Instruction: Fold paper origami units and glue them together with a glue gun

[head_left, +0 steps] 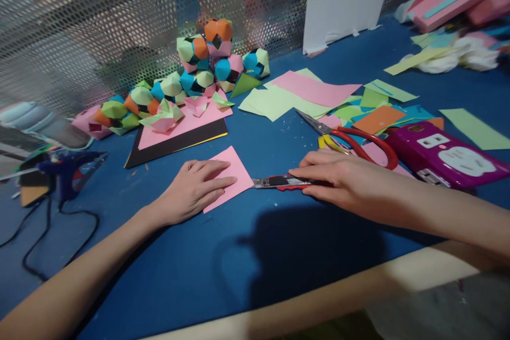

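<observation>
My left hand (198, 189) lies with its fingers stretched out on a folded-looking piece of pink paper (236, 171), pressing it against the blue table (191, 276). In my right hand (330, 172) is a box cutter (281, 182) with a red and black handle. Its blade points left and its tip meets the right corner of the pink paper. Red-handled scissors (372, 143) rest just beyond my right hand, and a yellow handle (332, 143) shows beside them.
Folded paper balls (195, 82) stand along the perforated metal panel (135, 26). A purple power strip (450, 154) and paper scraps (378, 119) lie right. On the left are a blue glue gun (69, 170) with cords and a clear cup (43, 122). Black and pink sheets (179, 141) lie behind my left hand.
</observation>
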Demonstrator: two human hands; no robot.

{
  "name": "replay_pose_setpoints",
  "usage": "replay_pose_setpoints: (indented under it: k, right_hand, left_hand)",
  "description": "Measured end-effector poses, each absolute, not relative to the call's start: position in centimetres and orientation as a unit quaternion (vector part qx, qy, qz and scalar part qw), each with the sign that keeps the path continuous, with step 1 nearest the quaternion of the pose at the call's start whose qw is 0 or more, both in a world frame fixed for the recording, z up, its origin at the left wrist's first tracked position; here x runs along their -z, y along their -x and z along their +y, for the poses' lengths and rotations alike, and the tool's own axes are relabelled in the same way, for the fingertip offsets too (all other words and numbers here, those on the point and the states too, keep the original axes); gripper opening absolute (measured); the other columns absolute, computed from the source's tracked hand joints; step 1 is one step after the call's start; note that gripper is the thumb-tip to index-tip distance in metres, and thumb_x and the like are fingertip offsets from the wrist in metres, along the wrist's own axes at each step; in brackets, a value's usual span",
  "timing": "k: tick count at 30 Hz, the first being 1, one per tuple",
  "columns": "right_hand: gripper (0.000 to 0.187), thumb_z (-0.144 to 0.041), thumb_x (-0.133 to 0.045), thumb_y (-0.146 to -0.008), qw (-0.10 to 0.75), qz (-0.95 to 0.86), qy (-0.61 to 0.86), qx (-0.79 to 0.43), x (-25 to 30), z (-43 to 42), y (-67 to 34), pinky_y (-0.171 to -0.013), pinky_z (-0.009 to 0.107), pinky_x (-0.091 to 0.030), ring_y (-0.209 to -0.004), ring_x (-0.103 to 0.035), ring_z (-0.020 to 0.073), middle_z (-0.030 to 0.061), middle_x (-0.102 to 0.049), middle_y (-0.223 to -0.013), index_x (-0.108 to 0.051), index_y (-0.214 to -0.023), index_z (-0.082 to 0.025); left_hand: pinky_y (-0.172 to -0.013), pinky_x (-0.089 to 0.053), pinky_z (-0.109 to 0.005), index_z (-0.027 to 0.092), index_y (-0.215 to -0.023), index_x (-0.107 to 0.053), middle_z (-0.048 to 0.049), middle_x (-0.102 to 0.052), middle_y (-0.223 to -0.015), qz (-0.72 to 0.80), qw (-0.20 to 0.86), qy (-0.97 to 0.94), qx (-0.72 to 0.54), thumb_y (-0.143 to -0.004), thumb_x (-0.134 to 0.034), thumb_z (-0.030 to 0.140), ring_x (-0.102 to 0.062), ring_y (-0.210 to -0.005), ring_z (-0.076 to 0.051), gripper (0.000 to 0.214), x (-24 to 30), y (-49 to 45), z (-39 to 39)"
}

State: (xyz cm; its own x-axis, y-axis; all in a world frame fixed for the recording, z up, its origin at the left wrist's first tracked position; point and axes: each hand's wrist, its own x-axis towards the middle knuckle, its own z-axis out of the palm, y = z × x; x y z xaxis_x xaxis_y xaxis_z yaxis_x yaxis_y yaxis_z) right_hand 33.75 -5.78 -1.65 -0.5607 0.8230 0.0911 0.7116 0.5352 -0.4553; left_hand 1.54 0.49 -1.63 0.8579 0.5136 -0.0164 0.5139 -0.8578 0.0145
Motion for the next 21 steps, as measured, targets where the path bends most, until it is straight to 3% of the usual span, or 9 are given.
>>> replay_pose_setpoints:
  k: [21]
  right_hand:
    - [0.028,-0.026,-0.042,-0.093,0.169,-0.852,0.455,-0.197,1.6,-6.9,-32.6,-0.068,0.03,-0.04,-0.079,-0.054,0.0186,0.0073,-0.06,-0.087,-0.067,-0.104,-0.022]
  left_hand:
    - [-0.092,-0.032,-0.041,0.035,-0.131,-0.051,-0.0057,-0.048,-0.14,0.267,0.014,-0.964,0.007,-0.097,-0.035,0.035,-0.044,-0.123,-0.023,0.037,1.5,-1.7,0.4]
